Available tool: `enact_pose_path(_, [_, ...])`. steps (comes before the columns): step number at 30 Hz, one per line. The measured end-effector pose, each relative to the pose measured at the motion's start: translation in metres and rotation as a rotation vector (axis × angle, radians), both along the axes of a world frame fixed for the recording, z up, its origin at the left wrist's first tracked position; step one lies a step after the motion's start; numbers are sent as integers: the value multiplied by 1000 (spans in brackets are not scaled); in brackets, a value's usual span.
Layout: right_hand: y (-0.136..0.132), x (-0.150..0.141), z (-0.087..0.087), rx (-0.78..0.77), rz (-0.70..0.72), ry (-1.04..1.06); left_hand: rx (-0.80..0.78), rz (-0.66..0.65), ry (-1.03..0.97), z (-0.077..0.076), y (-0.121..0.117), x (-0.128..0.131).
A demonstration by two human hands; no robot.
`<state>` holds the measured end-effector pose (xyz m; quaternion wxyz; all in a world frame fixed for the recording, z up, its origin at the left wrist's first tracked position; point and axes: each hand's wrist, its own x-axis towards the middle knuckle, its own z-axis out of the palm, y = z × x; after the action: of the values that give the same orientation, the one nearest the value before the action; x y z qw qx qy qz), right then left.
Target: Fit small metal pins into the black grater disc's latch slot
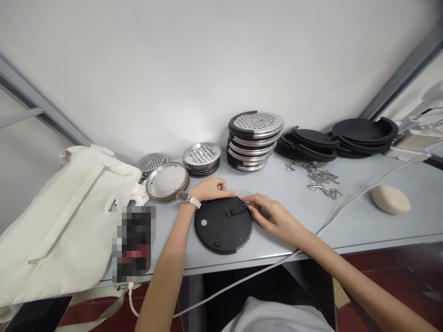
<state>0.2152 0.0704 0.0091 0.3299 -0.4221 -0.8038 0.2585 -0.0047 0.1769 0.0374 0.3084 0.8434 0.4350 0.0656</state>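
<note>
A black round disc (223,228) lies on the table in front of me, with a pale round spot, a small dark strap-like tab and a thin shiny edge at its right. My left hand (214,188), a watch on its wrist, grips the disc's far rim, most fingers curled and one stretched along the edge. At the disc's upper right edge, my right hand (268,213) pinches a small metal clip (244,203). Behind them stand a stack of perforated metal discs with black rims (255,140) and a stack of metal grater plates (202,159).
Plain metal plates (168,182) are piled to the left, near a cream bag (69,216). Black round holders (363,133) and loose metal clips (321,177) lie at the right. A white cable (346,205) crosses the table beside a beige rounded object (391,199).
</note>
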Motion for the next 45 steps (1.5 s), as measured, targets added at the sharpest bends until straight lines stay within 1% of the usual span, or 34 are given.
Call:
enact_pose_path(4, [0, 0, -1, -48, -9, 13, 7, -5, -1, -1, 0, 0])
enact_pose_path(11, [1, 2, -3, -63, -15, 21, 10, -5, -3, -1, 0, -1])
enact_pose_path(32, [0, 1, -1, 32, 7, -38, -3, 2, -2, -1, 1, 0])
enact_pose_path(40, [1, 0, -1, 30, 1, -50, -10, 6, -3, -1, 1, 0])
enact_pose_path(45, [0, 0, -3, 9, -6, -20, -15, 5, -3, -2, 1, 0])
